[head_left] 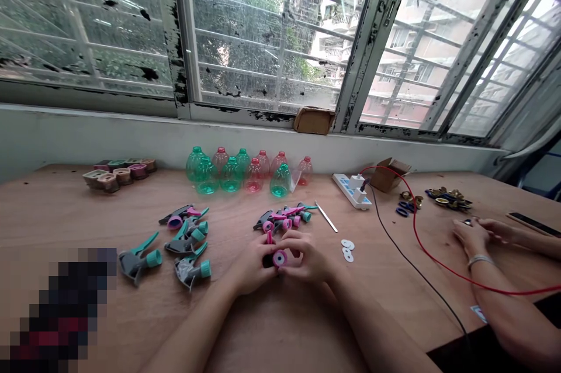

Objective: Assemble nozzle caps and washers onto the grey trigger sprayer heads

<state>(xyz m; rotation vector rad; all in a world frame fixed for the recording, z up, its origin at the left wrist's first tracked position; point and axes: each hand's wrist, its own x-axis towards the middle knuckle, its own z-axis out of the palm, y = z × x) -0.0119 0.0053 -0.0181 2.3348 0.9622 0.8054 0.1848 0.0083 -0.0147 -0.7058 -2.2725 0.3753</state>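
Close in front of me, my left hand (250, 266) grips a pink and dark trigger spray head (279, 259), its round pink collar facing me. Inside the collar a pale disc shows around a dark centre. My right hand (310, 257) curves round the other side, thumb and fingertips at the collar. Just beyond my hands lies a row of spray heads (287, 220) with pink and teal collars. To the right are several thin white washers (347, 250) and a slim white stick-like tool (326, 217).
Grey and teal spray heads (188, 238) lie left. Green and pink clear bottles (231, 175) stand at the back, with small filled tubs (118, 177) farther left. A power strip (352, 190), red cable (421, 244) and small cardboard box (388, 175) are right, near another person's hands (477, 235).
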